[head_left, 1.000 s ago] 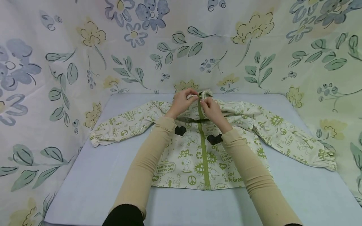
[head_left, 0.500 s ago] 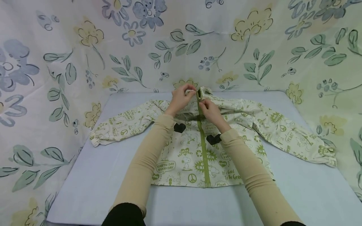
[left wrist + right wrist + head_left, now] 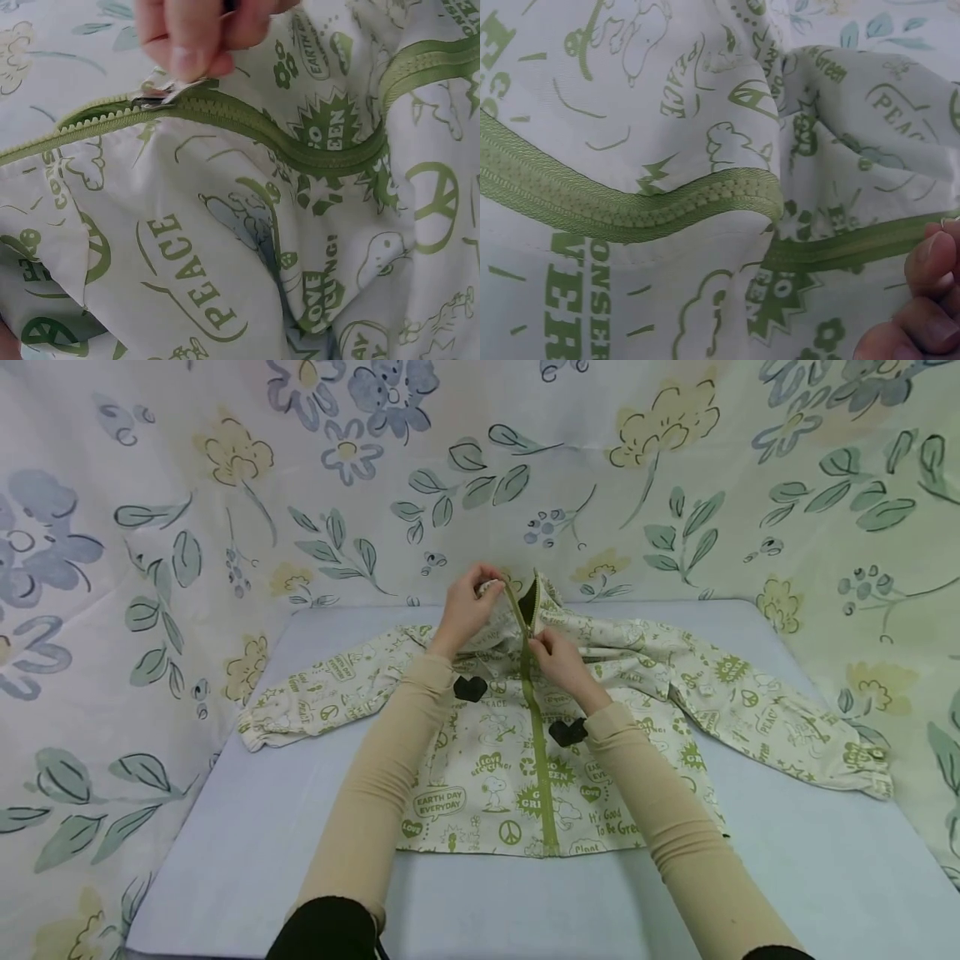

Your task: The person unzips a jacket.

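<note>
Collar edge (image 3: 516, 607) is raised higher, pinched by left hand (image 3: 467, 608)
Zip pull (image 3: 177, 94) is clamped in fingers of right hand (image 3: 559, 658); jacket (image 3: 491, 760) is spread on table (image 3: 262, 843); unzipping seems underway, steady downward pull likely called for

A white jacket (image 3: 495, 785) with green pictures lies front side up on the table (image 3: 247, 860). It has peace signs, stars, a dog and words like "EARTH DAY EVERYDAY." Its two sleeves stretch out to the sides, with bunchy ends. The bottom edge is nearest the person. A green zipper (image 3: 537, 735) runs up the middle. It is closed from the bottom up to its metal slider (image 3: 154, 101), near the top. Above that, it splits open, and the neck part (image 3: 550, 593) stands up. The cloth bends in folds below.
</note>
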The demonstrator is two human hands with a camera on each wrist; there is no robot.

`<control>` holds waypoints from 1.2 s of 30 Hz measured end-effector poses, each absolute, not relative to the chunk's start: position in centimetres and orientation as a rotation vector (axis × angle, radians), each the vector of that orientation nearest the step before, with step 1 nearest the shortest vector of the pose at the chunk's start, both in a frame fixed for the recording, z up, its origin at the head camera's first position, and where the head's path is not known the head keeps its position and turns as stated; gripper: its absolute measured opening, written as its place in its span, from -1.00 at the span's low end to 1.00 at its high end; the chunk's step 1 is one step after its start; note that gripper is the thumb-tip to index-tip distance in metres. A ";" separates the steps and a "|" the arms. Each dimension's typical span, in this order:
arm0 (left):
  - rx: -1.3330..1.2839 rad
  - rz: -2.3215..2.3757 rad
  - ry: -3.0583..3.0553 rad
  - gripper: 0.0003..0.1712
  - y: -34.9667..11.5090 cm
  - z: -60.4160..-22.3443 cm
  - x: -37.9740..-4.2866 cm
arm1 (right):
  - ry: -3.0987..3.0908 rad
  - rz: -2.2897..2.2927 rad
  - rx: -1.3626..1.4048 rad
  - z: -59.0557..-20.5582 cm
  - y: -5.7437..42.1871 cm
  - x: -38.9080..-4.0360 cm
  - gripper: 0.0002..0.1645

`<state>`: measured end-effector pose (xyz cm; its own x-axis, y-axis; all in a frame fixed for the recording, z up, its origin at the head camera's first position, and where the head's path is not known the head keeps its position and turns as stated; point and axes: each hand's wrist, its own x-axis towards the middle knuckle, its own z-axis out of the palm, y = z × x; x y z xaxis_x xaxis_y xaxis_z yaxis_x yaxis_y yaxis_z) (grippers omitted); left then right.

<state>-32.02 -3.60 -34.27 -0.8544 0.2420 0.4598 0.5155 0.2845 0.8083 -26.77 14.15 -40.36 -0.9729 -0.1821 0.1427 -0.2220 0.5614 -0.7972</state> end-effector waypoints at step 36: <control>-0.464 -1.815 -2.163 -0.80 -5.2 -29.8 -29.5 | -2.716 1.414 0.323 -42.2 13.8 -26.4 -0.72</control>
<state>-29.45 -5.21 -29.85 -0.9096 0.0649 0.4104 0.4155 0.1595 0.8955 -26.35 13.79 -42.20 -0.9760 -0.1560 0.1519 -0.2139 0.5566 -0.8028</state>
